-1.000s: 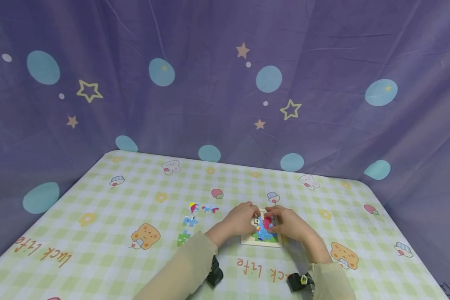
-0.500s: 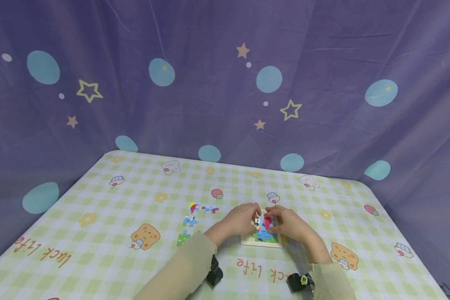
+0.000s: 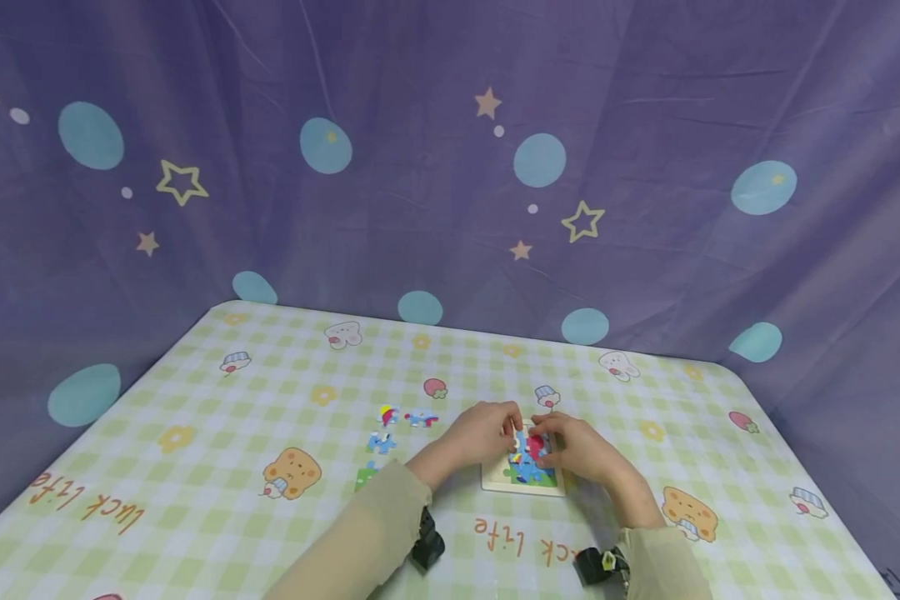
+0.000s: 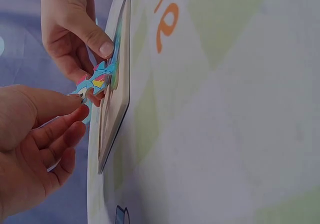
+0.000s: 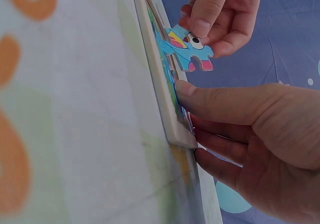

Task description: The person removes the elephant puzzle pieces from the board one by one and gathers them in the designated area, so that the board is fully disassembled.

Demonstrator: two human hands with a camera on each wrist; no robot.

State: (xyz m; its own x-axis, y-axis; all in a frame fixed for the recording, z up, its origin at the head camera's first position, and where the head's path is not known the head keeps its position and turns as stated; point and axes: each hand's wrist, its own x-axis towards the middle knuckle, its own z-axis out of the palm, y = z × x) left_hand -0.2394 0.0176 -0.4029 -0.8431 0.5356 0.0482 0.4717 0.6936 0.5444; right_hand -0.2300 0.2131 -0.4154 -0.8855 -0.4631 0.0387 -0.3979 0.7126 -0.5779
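My left hand (image 3: 482, 435) pinches a blue jigsaw piece (image 5: 186, 47) between thumb and fingers; it carries a printed eye and a yellow and pink patch. The piece is tilted up, its lower end at the partly filled puzzle in a pale wooden frame (image 3: 523, 490). At the frame's right side, my right hand (image 3: 581, 448) grips the edge, its thumb (image 5: 186, 88) on the puzzle face and its other fingers around the outer side. Assembled blue, red and green pieces (image 3: 534, 472) show between the hands. Both hands hide the frame's upper part.
Several loose jigsaw pieces lie left of the frame: a yellow-red one (image 3: 388, 414), a blue-red one (image 3: 422, 419), a blue one (image 3: 382, 442) and a green one (image 3: 366, 477), partly behind the left sleeve. A checked cloth (image 3: 217, 467) covers the table; a purple curtain (image 3: 420, 225) hangs behind.
My left hand has risen slightly, and the piece in it now tilts up from the puzzle. My right hand stays at the frame's right side.
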